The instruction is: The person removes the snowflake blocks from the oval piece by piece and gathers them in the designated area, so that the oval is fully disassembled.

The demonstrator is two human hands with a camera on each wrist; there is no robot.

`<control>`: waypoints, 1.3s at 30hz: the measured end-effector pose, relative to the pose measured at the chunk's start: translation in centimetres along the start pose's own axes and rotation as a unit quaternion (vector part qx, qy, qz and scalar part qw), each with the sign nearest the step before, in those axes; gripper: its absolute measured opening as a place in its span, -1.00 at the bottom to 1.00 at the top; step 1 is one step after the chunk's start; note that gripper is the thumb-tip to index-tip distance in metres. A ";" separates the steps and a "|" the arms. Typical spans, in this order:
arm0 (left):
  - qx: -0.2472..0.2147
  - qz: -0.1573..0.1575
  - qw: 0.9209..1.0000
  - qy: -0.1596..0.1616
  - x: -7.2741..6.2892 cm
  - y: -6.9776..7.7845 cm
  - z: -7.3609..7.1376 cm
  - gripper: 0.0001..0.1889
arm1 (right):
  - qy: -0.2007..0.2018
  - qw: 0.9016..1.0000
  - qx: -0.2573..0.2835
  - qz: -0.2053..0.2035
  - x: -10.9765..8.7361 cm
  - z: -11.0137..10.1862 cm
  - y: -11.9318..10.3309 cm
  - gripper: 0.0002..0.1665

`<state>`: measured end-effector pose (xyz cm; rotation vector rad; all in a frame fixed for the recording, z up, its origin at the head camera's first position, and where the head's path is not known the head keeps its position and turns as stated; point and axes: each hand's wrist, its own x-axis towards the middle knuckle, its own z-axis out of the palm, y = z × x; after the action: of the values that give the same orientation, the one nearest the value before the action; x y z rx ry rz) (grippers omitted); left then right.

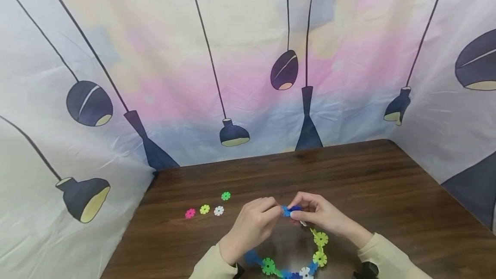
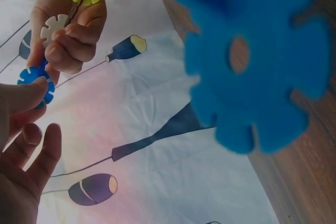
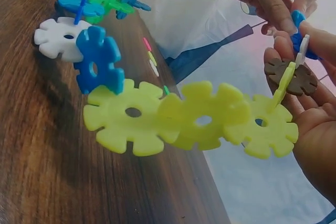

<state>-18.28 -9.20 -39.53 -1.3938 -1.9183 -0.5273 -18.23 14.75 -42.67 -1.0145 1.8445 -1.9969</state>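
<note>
My left hand (image 1: 252,223) pinches a light blue notched flower disc (image 2: 32,81) between thumb and fingers. Facing it, my right hand (image 1: 323,213) grips a dark blue disc (image 1: 295,208), and the two discs meet edge to edge. From the right hand runs a curved chain of interlocked plastic discs: a white disc (image 2: 52,29), a brown disc (image 3: 296,78), several yellow discs (image 3: 131,116), then blue, white and green ones (image 1: 268,266). A blue disc (image 2: 252,61) at the chain's far end looms blurred in the left wrist view, close by the left wrist.
Loose discs lie on the brown wooden table (image 1: 174,244) left of the hands: pink (image 1: 190,213), yellow (image 1: 204,209), white (image 1: 218,211) and green (image 1: 226,196). A cloth backdrop (image 1: 248,76) printed with hanging lamps stands behind the table and along its sides.
</note>
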 end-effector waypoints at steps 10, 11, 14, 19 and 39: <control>-0.012 0.002 1.000 -0.006 0.1 -0.2 -0.6 -0.85 | 0.013 0.999 -0.034 -0.011 -0.3 -0.5 0.2 -0.93; -0.010 -0.001 1.000 -0.006 0.1 -0.3 -0.6 -0.85 | 0.018 0.999 -0.040 -0.005 -0.4 -0.6 0.2 -0.92; -0.006 -0.017 1.000 -0.009 0.1 -0.5 -0.7 -0.84 | 0.042 0.997 -0.062 0.010 -0.4 -0.7 0.0 -0.88; -0.029 -0.065 0.997 0.004 -0.2 -1.1 -1.0 -0.76 | 0.065 0.994 -0.076 0.041 -0.6 -1.1 0.1 -0.79; -0.067 -0.429 0.900 0.051 -4.6 -9.3 -7.3 -0.89 | 0.120 0.977 -0.098 0.148 -0.8 -2.0 0.3 -0.55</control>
<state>-23.97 -20.31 -37.29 -0.4942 -2.3815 -1.1271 -19.01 16.75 -43.14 -0.5154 2.2035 -1.8520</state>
